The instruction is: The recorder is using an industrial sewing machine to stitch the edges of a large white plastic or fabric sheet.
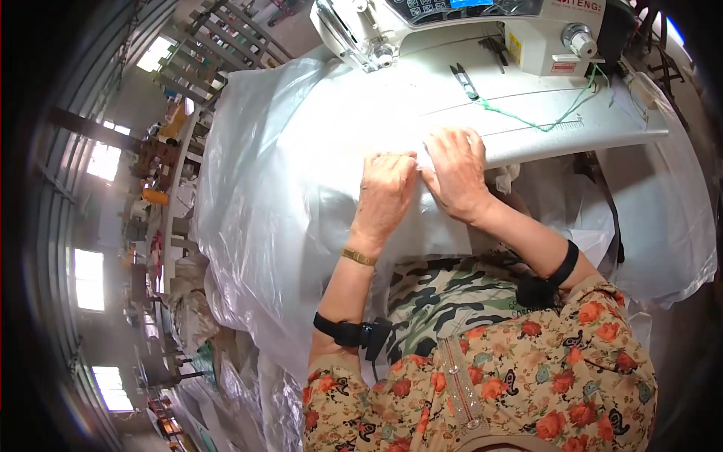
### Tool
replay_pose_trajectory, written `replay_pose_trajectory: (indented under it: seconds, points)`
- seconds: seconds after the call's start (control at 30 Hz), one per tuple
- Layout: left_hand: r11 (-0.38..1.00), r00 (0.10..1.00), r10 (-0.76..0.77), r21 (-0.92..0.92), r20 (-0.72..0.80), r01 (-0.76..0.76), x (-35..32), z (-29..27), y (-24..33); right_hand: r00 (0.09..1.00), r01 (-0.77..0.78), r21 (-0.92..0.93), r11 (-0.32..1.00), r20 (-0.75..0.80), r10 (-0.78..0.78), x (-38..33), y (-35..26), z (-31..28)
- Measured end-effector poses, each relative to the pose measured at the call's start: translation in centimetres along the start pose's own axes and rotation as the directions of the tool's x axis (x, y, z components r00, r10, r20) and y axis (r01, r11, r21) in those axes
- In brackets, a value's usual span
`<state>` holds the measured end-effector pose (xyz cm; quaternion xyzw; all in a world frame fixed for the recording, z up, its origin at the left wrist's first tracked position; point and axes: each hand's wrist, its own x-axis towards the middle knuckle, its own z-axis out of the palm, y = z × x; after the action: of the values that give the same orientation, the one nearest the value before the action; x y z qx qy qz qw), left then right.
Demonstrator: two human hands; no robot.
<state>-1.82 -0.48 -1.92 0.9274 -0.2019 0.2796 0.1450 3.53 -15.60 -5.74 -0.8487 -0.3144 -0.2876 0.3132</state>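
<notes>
left hand (386,188) pinching plastic sheet (301,151) edge | right hand (454,172) touching it, pressing same edge | edge running sideways, below sewing machine (467,30)

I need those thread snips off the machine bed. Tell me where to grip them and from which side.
Take the thread snips by the wider handle end, the end farther from the person; the points face the hands. They lie flat on the white sewing table, so probably pinch from above, reaching with the right hand, which lies nearer than the left hand.
</notes>
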Motion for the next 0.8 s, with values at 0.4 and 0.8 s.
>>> replay_pose_trajectory:
  seconds: [0.4, 0.8]
  points:
    - [0.983, 0.991, 0.127, 0.133, 0.033, -0.13, -0.5, 0.7, -0.5, 0.884, -0.461, 0.454, 0.762, 0.162, 0.438, -9.1, 2.0, -3.0]
    - [0.96, 0.988, 0.104, 0.248, 0.115, -0.13, -0.1, 0.5, -0.4, 0.613, -0.787, 0.587, 0.188, 0.713, 0.34, -12.9, -0.9, -4.9]
